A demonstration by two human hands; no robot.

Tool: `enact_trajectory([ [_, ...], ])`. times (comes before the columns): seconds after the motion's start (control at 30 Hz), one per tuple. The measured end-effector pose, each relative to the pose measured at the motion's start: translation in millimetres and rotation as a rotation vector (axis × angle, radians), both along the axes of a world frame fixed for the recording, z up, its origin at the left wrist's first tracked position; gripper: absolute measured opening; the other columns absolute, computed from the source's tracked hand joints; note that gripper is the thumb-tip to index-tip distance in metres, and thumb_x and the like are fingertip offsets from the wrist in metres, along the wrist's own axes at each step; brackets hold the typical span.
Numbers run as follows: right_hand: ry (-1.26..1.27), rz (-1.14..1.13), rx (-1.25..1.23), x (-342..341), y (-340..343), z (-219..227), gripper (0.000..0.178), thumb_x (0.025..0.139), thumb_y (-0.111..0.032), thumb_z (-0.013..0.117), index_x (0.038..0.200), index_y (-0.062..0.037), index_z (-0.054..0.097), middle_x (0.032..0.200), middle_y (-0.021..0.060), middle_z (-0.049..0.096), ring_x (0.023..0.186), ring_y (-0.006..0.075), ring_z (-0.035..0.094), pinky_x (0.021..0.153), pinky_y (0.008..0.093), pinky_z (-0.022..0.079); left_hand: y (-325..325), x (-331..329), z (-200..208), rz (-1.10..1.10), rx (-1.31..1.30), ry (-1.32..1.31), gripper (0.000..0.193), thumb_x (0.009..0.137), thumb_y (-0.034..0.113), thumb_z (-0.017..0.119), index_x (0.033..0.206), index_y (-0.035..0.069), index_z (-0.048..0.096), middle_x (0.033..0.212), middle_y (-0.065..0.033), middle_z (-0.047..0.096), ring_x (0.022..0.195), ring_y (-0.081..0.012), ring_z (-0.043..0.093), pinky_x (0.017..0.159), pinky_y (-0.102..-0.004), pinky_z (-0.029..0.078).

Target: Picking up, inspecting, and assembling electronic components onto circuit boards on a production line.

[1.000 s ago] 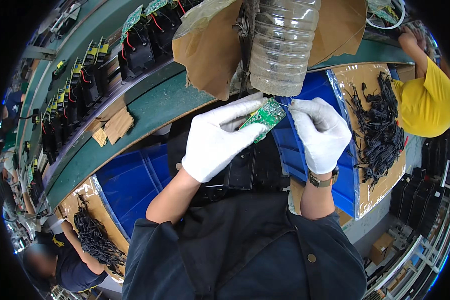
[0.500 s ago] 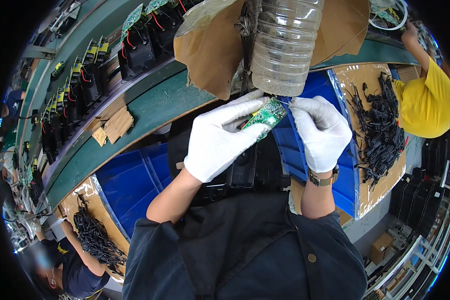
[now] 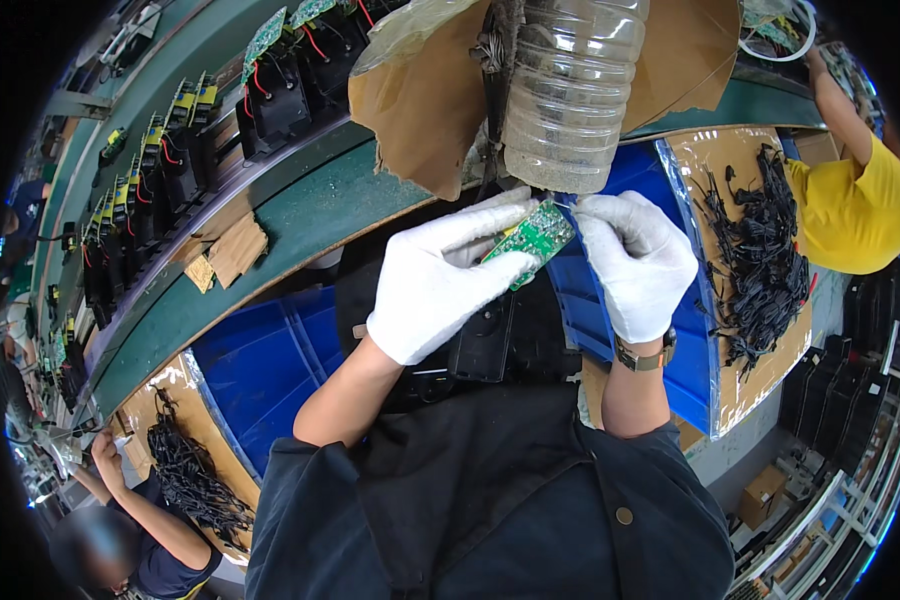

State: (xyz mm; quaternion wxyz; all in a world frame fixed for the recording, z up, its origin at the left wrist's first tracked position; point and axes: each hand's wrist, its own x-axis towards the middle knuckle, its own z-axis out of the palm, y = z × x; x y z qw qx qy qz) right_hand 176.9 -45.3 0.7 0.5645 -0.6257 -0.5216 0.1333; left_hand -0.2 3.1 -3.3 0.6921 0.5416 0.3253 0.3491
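Observation:
My gloved left hand (image 3: 445, 275) is closed around a small green circuit board (image 3: 542, 238), gripping it by its edges with thumb and fingers. Solder spots cover the board's visible side, and a bit of yellow shows behind it. My gloved right hand (image 3: 638, 258) is pinched just off the board's upper right corner. Something thin and pale, like a wire, runs from those fingertips toward the board; its ends are hidden. Beneath the hands is a black plastic housing (image 3: 480, 345). A clear ribbed plastic bottle (image 3: 573, 100) hangs directly beyond the board.
Torn cardboard (image 3: 420, 110) flanks the bottle. Blue bins (image 3: 260, 365) sit either side of me, next to piles of black cables (image 3: 760, 260). On the left, a line (image 3: 150, 190) carries housings with boards. A co-worker in yellow (image 3: 855, 210) is right; another (image 3: 160, 530) is lower left.
My right hand has shifted slightly left, closer to the board, which has tilted a little. The lower-left co-worker has raised an arm and moved their head.

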Motion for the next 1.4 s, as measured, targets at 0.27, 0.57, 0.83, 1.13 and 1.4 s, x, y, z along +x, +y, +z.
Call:
enact_trajectory([
  [0.27, 0.054, -0.062, 0.007, 16, -5, 3, 0.016, 0.071, 0.007, 0.068, 0.083, -0.0005, 0.073, 0.068, 0.0014, 0.064, 0.051, 0.0073, 0.042, 0.048, 0.0187, 0.031, -6, -7, 3, -0.038, 0.005, -0.059, 0.041, 0.077, -0.005, 0.071, 0.117, -0.005, 0.062, 0.13, -0.0199, 0.056, 0.112, -0.0235, 0.059, 0.1, -0.0309, 0.047],
  [0.57, 0.056, -0.402, 0.205, 76, 38, -17, 0.012, 0.08, 0.0, 0.065, 0.09, 0.0036, 0.071, 0.073, 0.0076, 0.068, 0.054, 0.0096, 0.051, 0.051, 0.0192, 0.041, -21, -36, 17, -0.037, -0.185, -0.281, 0.049, 0.068, -0.005, 0.074, 0.115, -0.009, 0.061, 0.126, -0.0363, 0.051, 0.106, -0.042, 0.062, 0.089, -0.0388, 0.055],
  [0.83, 0.101, -0.514, 0.196, 120, 93, -61, 0.012, 0.08, -0.008, 0.063, 0.079, 0.003, 0.067, 0.068, 0.0086, 0.066, 0.054, 0.0162, 0.051, 0.054, 0.0267, 0.043, -6, -73, 43, -0.136, -0.084, -0.2, 0.056, 0.07, 0.015, 0.079, 0.111, -0.017, 0.059, 0.12, -0.0376, 0.054, 0.097, -0.0391, 0.067, 0.072, -0.0311, 0.058],
  [1.13, -0.334, -0.645, 0.033, 131, 94, -78, 0.015, 0.077, -0.012, 0.06, 0.073, 0.0018, 0.06, 0.066, 0.0134, 0.062, 0.054, 0.0249, 0.05, 0.056, 0.033, 0.043, 26, -158, 98, 0.034, 0.581, 0.066, 0.046, 0.078, 0.014, 0.067, 0.113, -0.015, 0.06, 0.117, -0.0304, 0.06, 0.09, -0.028, 0.069, 0.07, -0.0221, 0.054],
  [1.4, -0.283, -0.572, 0.049, 122, 102, -77, 0.013, 0.077, -0.012, 0.06, 0.076, 0.0004, 0.06, 0.066, 0.0131, 0.061, 0.054, 0.0257, 0.049, 0.056, 0.0344, 0.043, 69, -110, 183, 0.936, 0.913, 0.323, 0.042, 0.083, 0.017, 0.067, 0.119, -0.003, 0.063, 0.122, -0.0226, 0.061, 0.109, -0.0221, 0.062, 0.082, -0.0212, 0.049],
])
